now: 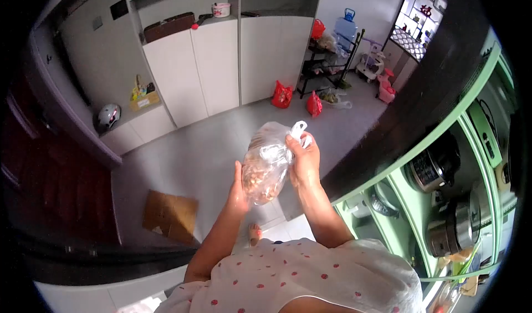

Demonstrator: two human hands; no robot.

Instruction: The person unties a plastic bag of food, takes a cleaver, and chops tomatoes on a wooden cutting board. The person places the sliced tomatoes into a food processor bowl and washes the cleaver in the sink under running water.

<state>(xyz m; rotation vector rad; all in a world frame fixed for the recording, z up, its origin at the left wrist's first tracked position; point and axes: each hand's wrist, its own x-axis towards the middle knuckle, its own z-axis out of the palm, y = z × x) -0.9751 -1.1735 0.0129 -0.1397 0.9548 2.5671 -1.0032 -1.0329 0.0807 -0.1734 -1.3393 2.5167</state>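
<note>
A clear plastic bag (265, 166) with small tan pieces at its bottom hangs in front of my body. My right hand (303, 156) is closed round the twisted white top of the bag, at its upper right. Against the bag's lower left side rests my left hand (238, 190), its thumb pointing up and its other fingers mostly hidden behind the plastic. What the tan pieces are is too blurred to tell.
A flat piece of cardboard (170, 215) lies on the floor at the lower left. Red bags (282, 94) stand by white cabinets (216, 63). A black rack (327, 69) is beyond. Green shelves (413, 216) with pots are close on the right.
</note>
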